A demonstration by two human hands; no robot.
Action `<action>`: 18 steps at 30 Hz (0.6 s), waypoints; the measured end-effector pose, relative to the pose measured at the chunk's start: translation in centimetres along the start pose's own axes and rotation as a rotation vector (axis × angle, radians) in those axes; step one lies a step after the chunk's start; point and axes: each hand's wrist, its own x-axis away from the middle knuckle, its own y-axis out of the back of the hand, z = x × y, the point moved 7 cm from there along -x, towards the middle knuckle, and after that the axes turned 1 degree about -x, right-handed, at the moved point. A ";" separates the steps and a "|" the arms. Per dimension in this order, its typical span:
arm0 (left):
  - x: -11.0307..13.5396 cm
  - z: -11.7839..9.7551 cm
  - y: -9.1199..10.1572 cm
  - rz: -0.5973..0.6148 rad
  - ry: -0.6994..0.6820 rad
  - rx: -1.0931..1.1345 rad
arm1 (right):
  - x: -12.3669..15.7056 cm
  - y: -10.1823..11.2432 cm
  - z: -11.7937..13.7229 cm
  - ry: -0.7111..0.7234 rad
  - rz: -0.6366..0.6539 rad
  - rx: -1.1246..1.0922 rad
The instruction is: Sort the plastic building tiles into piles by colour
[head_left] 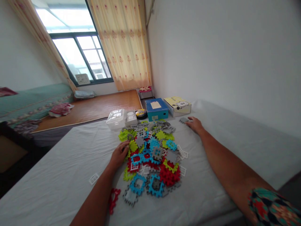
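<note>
A mixed pile of interlocking plastic building tiles [154, 143] in blue, red, yellow-green and grey lies between my hands. At its left edge is my left hand [119, 153], fingers loosely bent and thumb apart, beside a yellow-green tile [133, 146]; nothing shows in its grasp. Farther back, right of the pile, my right hand [195, 125] has its fingertips closed on a flat grey tile [182, 120] at the sheet. Blue frame tiles [138, 184] and a red piece [113, 199] lie at the near side. A white lattice piece [94, 179] lies apart, left of my left forearm.
Behind the pile stand a clear plastic container [116, 118], a small white box [130, 118], a round black-and-yellow tin [141, 114], a blue box [157, 110] and a yellow cartoon box [178, 106]. A pale sheet [58, 166] covers the surface. A white wall [223, 62] rises at right.
</note>
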 end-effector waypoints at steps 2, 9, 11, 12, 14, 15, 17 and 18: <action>0.0 0.0 0.0 0.002 -0.007 -0.001 | 0.3 0.0 0.6 0.060 -0.011 0.032; -0.1 0.0 -0.1 0.007 -0.011 -0.013 | 1.9 -1.1 5.2 0.385 0.059 0.167; -0.1 0.0 -0.1 0.009 -0.021 -0.018 | 2.5 -2.0 6.9 0.453 0.145 0.076; -0.1 0.0 -0.1 0.011 -0.027 -0.019 | 3.0 -2.8 7.8 0.501 0.245 0.015; -0.1 -0.1 -0.1 0.013 -0.037 -0.018 | 4.2 -4.3 9.2 0.579 0.447 -0.083; -0.1 -0.1 -0.1 0.013 -0.041 -0.015 | 4.7 -4.8 9.6 0.592 0.501 -0.106; 0.0 -0.1 -0.1 0.014 -0.043 -0.009 | 5.2 -5.3 9.8 0.569 0.530 -0.121; 0.0 -0.1 -0.1 0.014 -0.043 -0.005 | 5.3 -5.4 9.7 0.540 0.534 -0.133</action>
